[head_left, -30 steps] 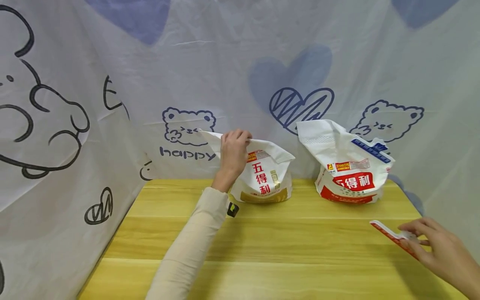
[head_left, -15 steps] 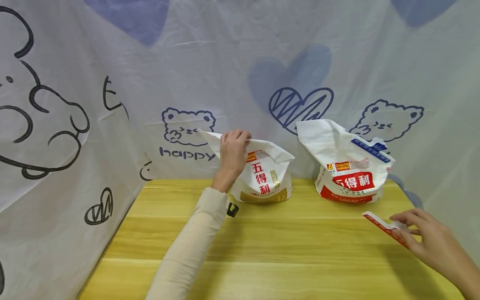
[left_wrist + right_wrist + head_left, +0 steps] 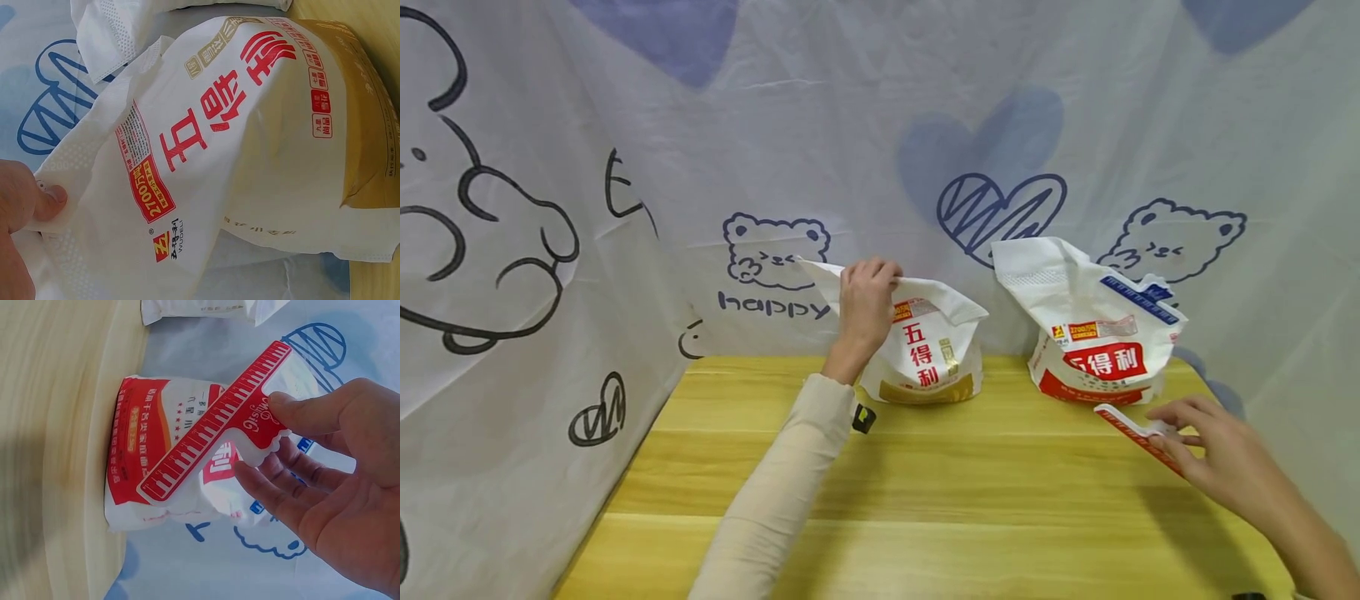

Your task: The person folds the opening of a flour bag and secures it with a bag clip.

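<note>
My left hand point(image 3: 867, 308) pinches the folded top edge of a white flour bag point(image 3: 925, 354) with red characters and a gold base. In the left wrist view the thumb point(image 3: 50, 201) lies on the front of that bag's top. My right hand point(image 3: 1213, 450) holds a red and white bag clip point(image 3: 1135, 435) above the table, right of the bag and apart from it. Piano keys and the word "Music" decorate the clip point(image 3: 219, 422) in the right wrist view; the thumb presses its grip tab, with fingers behind.
A second flour bag point(image 3: 1097, 367), white and red, stands at the back right with a blue clip point(image 3: 1138, 300) across its top. Both bags stand on a wooden table point(image 3: 970, 500), against a printed white curtain point(image 3: 865, 125). A small black object point(image 3: 863, 418) shows beside the left sleeve.
My right hand has moved left and away from me with the red and white bag clip, closer to the second bag. The left hand keeps its hold on the flour bag's top.
</note>
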The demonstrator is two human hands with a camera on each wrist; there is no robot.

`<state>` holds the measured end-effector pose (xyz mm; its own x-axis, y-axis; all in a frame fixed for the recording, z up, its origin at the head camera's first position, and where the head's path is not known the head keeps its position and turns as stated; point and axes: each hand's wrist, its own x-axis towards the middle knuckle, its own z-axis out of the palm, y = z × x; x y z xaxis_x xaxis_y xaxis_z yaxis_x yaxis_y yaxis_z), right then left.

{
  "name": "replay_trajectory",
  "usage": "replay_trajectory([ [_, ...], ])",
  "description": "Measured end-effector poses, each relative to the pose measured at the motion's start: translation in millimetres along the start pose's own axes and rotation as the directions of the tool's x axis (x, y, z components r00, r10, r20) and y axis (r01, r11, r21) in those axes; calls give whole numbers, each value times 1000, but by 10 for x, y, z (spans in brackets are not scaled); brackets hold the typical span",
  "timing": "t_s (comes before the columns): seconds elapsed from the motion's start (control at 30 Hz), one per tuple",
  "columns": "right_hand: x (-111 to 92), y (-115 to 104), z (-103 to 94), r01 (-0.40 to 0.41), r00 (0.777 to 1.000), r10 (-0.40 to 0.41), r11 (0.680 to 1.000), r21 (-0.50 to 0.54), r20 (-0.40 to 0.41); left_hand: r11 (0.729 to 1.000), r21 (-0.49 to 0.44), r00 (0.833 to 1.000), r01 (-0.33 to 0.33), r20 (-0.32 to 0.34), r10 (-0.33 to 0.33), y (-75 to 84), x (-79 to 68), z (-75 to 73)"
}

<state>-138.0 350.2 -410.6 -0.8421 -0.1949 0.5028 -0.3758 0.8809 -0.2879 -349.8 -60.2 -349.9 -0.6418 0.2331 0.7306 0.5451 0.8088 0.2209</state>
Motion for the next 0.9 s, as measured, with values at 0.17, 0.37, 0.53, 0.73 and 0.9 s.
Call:
replay_trajectory([
  [0.17,52,-19,24,-6,1000,6,1000,23,-8,1000,-7,1000,-6,14,6,12,8,11],
  [0.37,120,-74,80,-21,1000,21,996,82,4,1000,0,1000,5,11,-5,4,7,7],
  [0.53,193,-126,141,-23,1000,23,993,118,0,1000,5,1000,3,-3,-3,-19,-3,-5],
  [0.73,306,-190,191,-7,1000,7,990,139,1,1000,4,1000,-3,-4,3,-13,-19,0],
  [0.9,414,-262,207,-1,1000,3,991,136,-14,1000,-11,1000,3,-8,-3,6,-21,-3],
])
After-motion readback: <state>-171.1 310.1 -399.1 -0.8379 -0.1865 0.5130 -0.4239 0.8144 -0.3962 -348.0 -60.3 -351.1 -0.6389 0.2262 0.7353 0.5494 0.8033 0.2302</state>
